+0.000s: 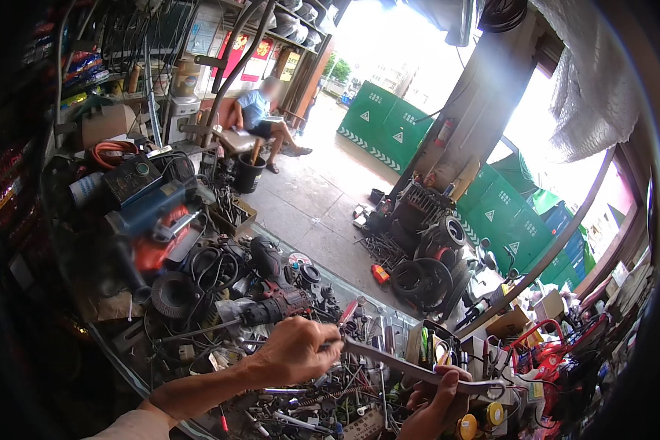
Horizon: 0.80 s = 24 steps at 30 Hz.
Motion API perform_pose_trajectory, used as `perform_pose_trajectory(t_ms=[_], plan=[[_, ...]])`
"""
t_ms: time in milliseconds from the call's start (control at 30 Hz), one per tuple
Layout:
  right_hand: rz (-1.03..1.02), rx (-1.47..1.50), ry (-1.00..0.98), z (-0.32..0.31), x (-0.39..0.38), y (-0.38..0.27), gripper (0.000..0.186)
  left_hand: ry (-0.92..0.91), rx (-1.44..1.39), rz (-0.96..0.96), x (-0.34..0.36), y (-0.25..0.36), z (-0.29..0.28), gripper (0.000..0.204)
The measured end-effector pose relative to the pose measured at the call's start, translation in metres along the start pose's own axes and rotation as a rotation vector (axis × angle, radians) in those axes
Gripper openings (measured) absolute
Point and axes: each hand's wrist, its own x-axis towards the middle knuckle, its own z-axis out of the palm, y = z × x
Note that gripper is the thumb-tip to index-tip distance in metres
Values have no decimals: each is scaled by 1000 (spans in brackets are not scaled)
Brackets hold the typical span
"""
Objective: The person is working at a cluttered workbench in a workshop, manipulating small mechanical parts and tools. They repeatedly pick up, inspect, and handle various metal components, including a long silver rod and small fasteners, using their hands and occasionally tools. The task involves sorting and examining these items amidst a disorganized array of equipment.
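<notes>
A long metal wrench [392,361] lies across the lower middle of the head view, angled down to a ring end at the right. My left hand [301,352] is closed at the wrench's left end, its fingertips partly hidden. My right hand [438,403] grips the wrench near the ring end, thumb up. Beneath both hands is a glass-topped bench [405,314] piled with loose metal parts and tools. A red power drill [275,302] lies just beyond my left hand, and a red-handled tool [352,309] sits above the wrench.
A person [257,110] sits at the back beside a black bucket [248,174]. Tires [425,286] stand on the floor before green hoarding [381,125]. A red-and-grey machine [169,227] and coiled orange hose [110,152] crowd the left; boxes and red clutter [546,352] fill the right.
</notes>
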Motion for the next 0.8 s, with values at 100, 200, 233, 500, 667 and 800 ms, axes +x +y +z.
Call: perform_pose_trajectory(t_ms=[100, 200, 233, 500, 667, 800], plan=[[-41, 200, -8, 13, -11, -14, 35, 152, -399, -155, 2, 10, -6, 16], [55, 427, -63, 22, -17, -6, 43, 279, -710, -174, 8, 15, -14, 16], [154, 528, -77, 24, -19, -6, 44, 324, -869, -226, 5, 13, -14, 16], [798, 962, -206, 20, 1, 15, 33, 50, -1230, -148, -8, 1, -12, 18], [982, 1075, -209, 10, 17, 23, 30, -381, -898, 29, -3, 20, -25, 17], [841, 992, -327, 4, 24, 31, 29, -617, -808, 124, -7, 11, -19, 20]])
